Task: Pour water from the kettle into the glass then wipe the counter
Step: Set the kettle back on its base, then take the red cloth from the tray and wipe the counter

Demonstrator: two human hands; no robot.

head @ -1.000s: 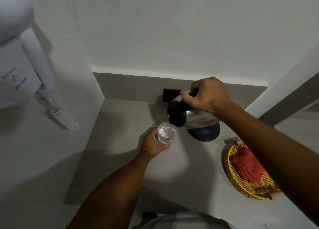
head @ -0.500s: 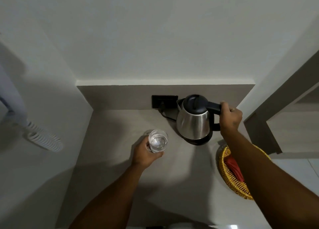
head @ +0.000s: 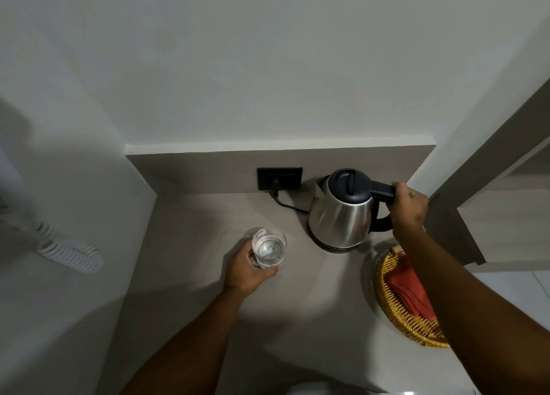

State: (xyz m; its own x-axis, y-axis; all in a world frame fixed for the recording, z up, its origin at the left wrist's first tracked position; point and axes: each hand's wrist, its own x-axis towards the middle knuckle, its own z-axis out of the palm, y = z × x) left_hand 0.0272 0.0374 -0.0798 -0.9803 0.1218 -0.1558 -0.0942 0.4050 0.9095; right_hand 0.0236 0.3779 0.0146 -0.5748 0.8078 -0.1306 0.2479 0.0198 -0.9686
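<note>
While the kettle (head: 342,216) stands upright on its base at the back of the counter (head: 193,216), right hand (head: 409,207) grips its black handle. Left hand (head: 248,269) grasps the glass (head: 269,251) holding water, counter centre. No readable writing.

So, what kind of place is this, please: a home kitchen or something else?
Probably a hotel room's small tea corner, not a full kitchen. A steel kettle stands on a narrow counter by a wall socket, and a coiled cord like a wall hair dryer's hangs at the left.
</note>
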